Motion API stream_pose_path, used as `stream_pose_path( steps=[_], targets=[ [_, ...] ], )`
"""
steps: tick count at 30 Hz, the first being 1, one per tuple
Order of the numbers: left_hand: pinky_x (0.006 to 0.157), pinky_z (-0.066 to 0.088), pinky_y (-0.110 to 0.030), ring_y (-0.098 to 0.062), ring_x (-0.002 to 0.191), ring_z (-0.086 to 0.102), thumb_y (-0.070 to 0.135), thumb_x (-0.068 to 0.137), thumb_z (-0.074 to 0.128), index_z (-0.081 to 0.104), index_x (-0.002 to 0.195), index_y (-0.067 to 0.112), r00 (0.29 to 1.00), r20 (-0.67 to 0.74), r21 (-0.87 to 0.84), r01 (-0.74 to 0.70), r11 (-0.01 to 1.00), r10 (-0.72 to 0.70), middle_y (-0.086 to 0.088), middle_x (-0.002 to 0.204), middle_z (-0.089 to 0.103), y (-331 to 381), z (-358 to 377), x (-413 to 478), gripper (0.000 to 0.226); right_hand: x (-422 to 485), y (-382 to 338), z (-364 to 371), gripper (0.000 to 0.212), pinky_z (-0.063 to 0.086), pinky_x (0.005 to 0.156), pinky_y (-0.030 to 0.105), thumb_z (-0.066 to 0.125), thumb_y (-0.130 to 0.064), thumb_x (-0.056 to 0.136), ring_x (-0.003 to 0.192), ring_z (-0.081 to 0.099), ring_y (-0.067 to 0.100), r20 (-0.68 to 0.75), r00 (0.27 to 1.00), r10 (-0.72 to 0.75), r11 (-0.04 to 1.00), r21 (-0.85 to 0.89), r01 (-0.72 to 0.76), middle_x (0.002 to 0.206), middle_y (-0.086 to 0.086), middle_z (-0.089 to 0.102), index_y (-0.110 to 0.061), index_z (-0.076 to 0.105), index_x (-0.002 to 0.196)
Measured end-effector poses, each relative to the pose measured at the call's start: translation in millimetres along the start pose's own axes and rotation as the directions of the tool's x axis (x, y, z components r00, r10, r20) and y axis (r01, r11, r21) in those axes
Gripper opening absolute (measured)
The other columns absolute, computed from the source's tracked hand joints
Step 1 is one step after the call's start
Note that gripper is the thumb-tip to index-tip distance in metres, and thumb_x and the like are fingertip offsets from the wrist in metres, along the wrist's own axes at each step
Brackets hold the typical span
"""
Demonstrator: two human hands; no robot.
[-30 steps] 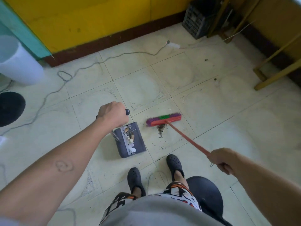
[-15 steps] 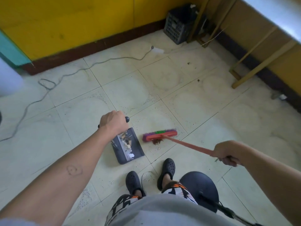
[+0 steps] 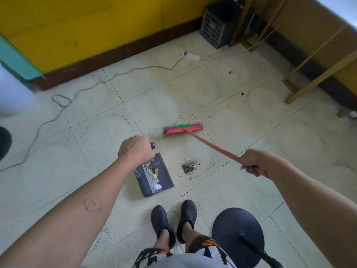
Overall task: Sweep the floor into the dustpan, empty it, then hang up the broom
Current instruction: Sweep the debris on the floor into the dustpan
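Note:
My left hand (image 3: 136,149) grips the black handle of a grey dustpan (image 3: 154,177), which rests on the tiled floor and holds paper scraps and debris. My right hand (image 3: 255,161) is closed on the end of a red broom handle. The broom (image 3: 183,129), with purple and green bristles, sits on the floor beyond the dustpan. A small pile of dirt (image 3: 190,165) lies on the tile just right of the dustpan's mouth, between it and the broom head.
A grey cable (image 3: 92,87) snakes across the floor to a white power strip (image 3: 192,56). A black crate (image 3: 218,26) stands by the yellow wall. Wooden furniture legs (image 3: 316,78) at right. A round black base (image 3: 237,232) beside my feet. More crumbs (image 3: 242,93) lie farther out.
The broom head has moved away from the dustpan to a spot farther out on the floor, uncovering the dirt pile. The dustpan stays put in my left hand.

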State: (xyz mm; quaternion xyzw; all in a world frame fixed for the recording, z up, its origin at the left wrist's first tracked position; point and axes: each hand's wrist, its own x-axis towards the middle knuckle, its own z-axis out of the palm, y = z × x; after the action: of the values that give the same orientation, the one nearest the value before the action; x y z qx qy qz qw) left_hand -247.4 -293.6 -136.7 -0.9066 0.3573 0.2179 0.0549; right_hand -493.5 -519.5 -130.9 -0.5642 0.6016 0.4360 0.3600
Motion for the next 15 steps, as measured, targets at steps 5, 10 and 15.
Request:
stream_pose_path(
  steps=[5,10,15],
  targets=[
    [0.064,0.042,-0.029,-0.027,0.072,0.050,0.029,0.089,0.052,0.054,0.080,0.015,0.999,-0.018,0.040,0.044,0.998,-0.043,-0.011,0.093,0.067,6.3,2.4,11.2,0.017,31.7,-29.8,-17.9,0.039,0.022,0.033,0.010,0.027,-0.026,0.102,0.021,0.027,0.010,-0.031,0.998,-0.051,0.987,0.151,0.055,0.031,0.000,0.034,-0.001,0.048,0.080],
    [0.063,0.039,-0.029,-0.028,0.070,0.050,0.030,0.090,0.050,0.051,0.072,0.015,0.997,-0.032,0.059,0.077,0.995,-0.075,-0.010,0.086,0.065,15.0,1.7,17.8,0.023,54.1,-44.5,-17.2,0.038,0.027,0.041,0.012,0.041,-0.036,0.099,0.026,0.026,0.008,-0.135,0.989,-0.068,0.970,0.223,0.097,0.043,-0.001,0.045,-0.006,0.054,0.080],
    [0.061,0.039,-0.029,-0.029,0.068,0.051,0.029,0.089,0.051,0.046,0.063,0.016,0.993,-0.013,0.076,0.115,0.990,-0.114,-0.005,0.072,0.052,18.3,3.8,14.9,0.029,73.6,-46.3,-16.0,0.027,0.029,0.030,0.011,0.038,-0.013,0.098,0.040,0.039,0.013,-0.214,0.955,-0.204,0.972,0.072,0.224,0.081,0.008,0.055,0.001,0.048,0.119]
  ],
)
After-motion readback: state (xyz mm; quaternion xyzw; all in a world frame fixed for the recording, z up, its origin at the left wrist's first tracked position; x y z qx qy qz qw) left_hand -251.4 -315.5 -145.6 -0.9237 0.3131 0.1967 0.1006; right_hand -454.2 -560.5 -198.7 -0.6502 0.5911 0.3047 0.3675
